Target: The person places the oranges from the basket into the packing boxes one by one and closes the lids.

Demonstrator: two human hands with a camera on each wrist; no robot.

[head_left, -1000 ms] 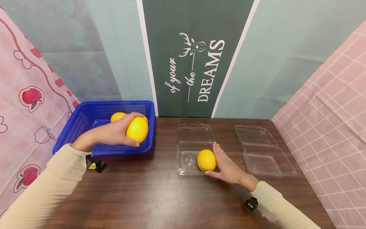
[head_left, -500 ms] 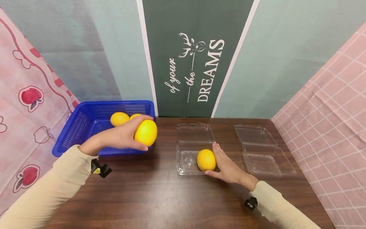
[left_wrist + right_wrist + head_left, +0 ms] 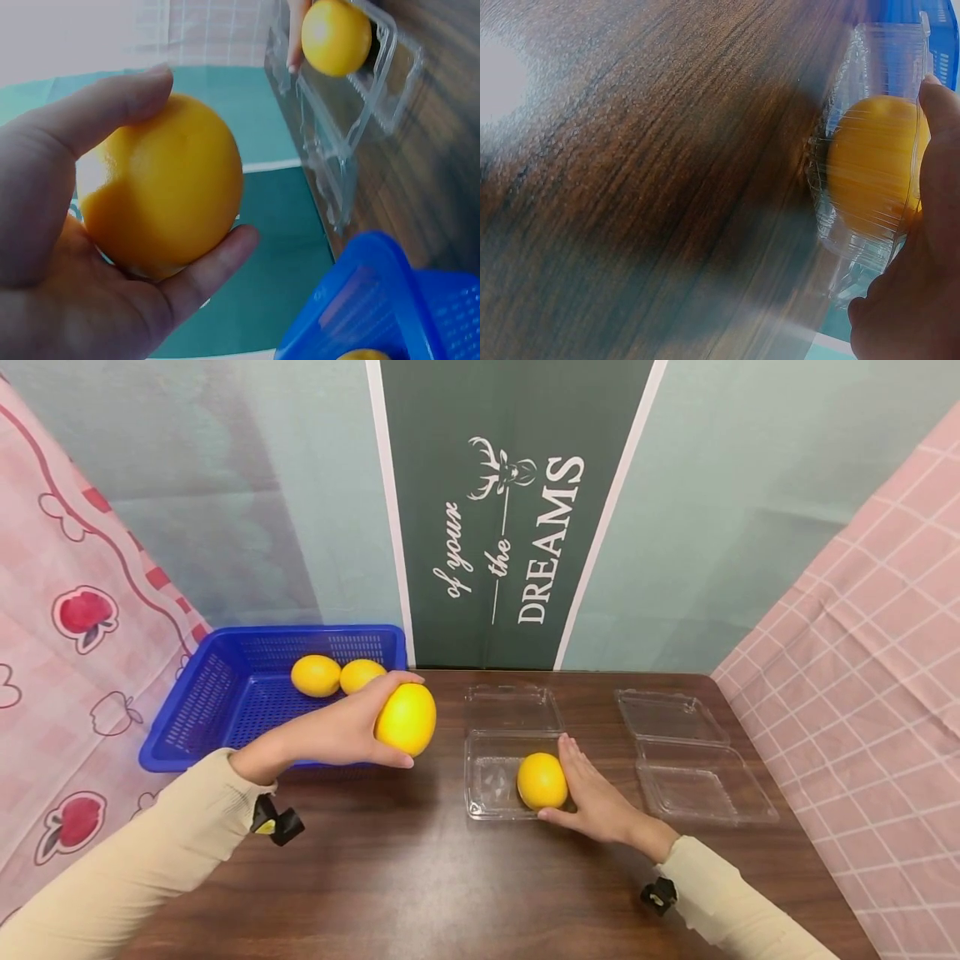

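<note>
Gripping a yellow orange (image 3: pixel 406 718) in curled fingers (image 3: pixel 390 681), the left hand (image 3: pixel 337 731) holds it above the counter (image 3: pixel 420 877) between blue basket (image 3: pixel 225 693) and clear clamshell box (image 3: pixel 498 772). Likely firm, moderately heavy, smooth-skinned; best cupped round its middle. Right hand (image 3: pixel 596 793) rests flat-fingered against the boxed orange (image 3: pixel 542 781). Versus earlier, the held orange has moved right, clear of the basket.

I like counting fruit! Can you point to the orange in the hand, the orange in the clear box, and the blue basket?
held orange (image 3: pixel 406 719), head view, its front.
boxed orange (image 3: pixel 542 781), head view, its middle.
blue basket (image 3: pixel 217 693), head view, inner left wall.
</note>
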